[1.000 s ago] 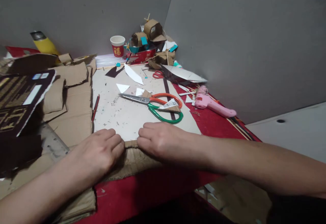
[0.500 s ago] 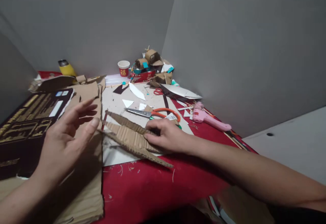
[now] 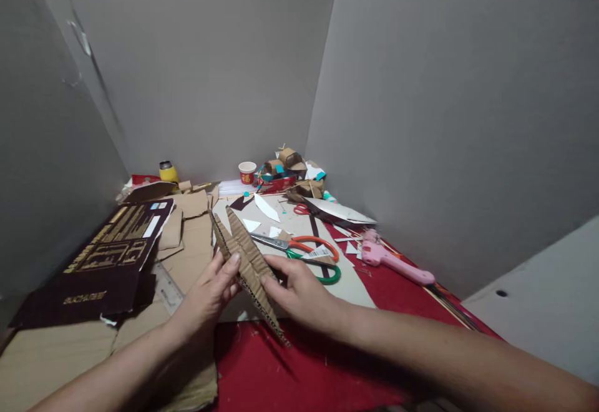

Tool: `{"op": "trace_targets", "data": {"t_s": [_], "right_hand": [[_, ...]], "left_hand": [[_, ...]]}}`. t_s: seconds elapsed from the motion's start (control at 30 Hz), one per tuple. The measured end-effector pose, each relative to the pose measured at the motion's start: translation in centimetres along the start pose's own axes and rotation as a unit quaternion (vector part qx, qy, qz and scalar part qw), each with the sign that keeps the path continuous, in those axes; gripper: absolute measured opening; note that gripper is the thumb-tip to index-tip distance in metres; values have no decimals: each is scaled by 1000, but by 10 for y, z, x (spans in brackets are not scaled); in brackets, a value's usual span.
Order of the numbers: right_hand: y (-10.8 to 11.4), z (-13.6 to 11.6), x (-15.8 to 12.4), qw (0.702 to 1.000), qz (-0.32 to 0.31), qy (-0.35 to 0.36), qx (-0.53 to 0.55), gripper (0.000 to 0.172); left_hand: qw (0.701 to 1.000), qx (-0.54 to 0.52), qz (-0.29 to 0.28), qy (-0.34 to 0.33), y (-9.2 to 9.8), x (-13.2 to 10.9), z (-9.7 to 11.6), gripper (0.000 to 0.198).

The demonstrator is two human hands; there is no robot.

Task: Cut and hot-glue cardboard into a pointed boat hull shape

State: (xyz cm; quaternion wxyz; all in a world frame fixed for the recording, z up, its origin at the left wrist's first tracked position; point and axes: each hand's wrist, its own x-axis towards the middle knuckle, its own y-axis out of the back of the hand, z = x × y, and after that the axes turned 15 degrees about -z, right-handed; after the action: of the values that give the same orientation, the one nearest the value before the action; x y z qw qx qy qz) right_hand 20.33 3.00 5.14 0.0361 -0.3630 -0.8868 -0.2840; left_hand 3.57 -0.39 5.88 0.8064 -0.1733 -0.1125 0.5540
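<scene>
In the head view, grips a folded corrugated cardboard piece [image 3: 249,245] between both hands: pinches the left side with thumb and fingers of the left hand [image 3: 213,287], the right edge with those of the right hand [image 3: 302,290], fingers closed on it in both cases. Holds it slanted over the near part of a pale board [image 3: 346,293].

Shows, well beyond the fingertips, an upright white-and-red paper cup [image 3: 248,176] with a gold character and an inside too small to make out. Shows, just right of this cup, a red container [image 3: 281,184] with cardboard rolls [image 3: 291,160] in or above it; cannot tell which. Shows, farther left, a yellow bottle [image 3: 168,173] with a dark top and hidden contents.

Has scissors [image 3: 286,245] with orange and green handles just beyond the right fingers, and a pink hot-glue gun [image 3: 395,266] farther right on the red tabletop [image 3: 262,368]. Has a ruler [image 3: 169,289] near the left fingers on cardboard sheets [image 3: 193,231], and a dark printed carton panel [image 3: 107,256] farther left. Shows grey partitions [image 3: 210,81] behind and on both sides of the fingers.
</scene>
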Motion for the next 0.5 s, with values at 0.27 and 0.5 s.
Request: {"op": "trace_targets", "data": {"t_s": [0.27,0.5], "right_hand": [[-15,-8,16,997,-15,55,-53,29],[-29,-1,20,999,-37,37,3,39]], "left_hand": [[996,-21,35,-79,6,3,0,47],[993,15,58,-101,16,1,-5,37]]}}
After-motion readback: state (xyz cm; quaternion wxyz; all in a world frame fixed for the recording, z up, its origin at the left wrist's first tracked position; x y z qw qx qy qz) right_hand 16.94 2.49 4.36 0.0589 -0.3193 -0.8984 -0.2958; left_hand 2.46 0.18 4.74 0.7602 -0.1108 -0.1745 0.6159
